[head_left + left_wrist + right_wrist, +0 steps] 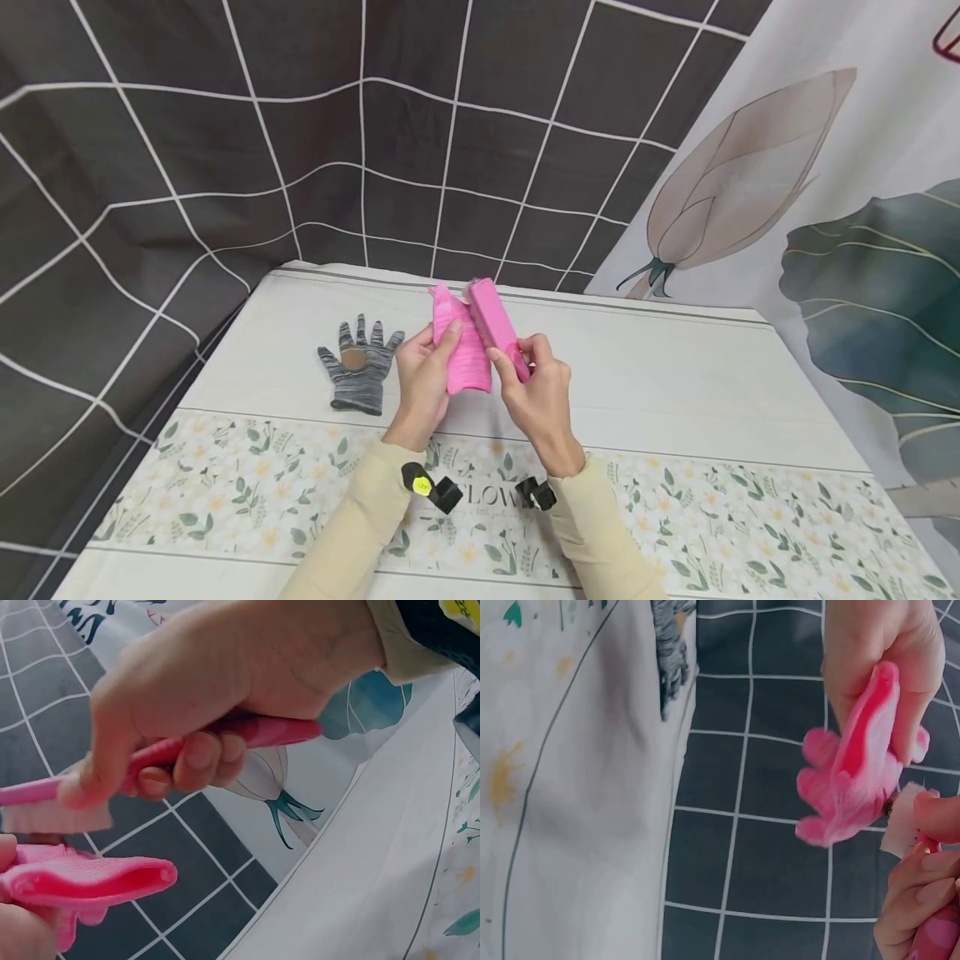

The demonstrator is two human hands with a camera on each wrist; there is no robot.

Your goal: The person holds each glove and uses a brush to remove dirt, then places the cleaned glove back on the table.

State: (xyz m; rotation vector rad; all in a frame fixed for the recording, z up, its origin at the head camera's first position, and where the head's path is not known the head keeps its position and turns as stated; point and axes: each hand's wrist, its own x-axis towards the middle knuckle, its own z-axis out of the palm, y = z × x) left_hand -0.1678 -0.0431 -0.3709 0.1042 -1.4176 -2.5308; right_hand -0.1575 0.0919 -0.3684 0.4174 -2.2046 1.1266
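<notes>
A pink knitted glove [469, 360] is held up above the table by my left hand [426, 377], thumb on its near side. In the right wrist view the glove [855, 780] has its cuff opening toward the camera and several fingers hanging out. My right hand [542, 392] grips a pink brush [493, 315] by its handle. White bristles [60, 817] face the glove in the left wrist view, close to a small dark patch on it. Whether the bristles touch the fabric I cannot tell.
A grey striped glove [358, 385] with a brown round patch lies flat on the table, left of my left hand. Under my arms the white tablecloth [660, 375] carries a floral band. A dark grid-patterned curtain [420, 167] hangs behind the table's far edge.
</notes>
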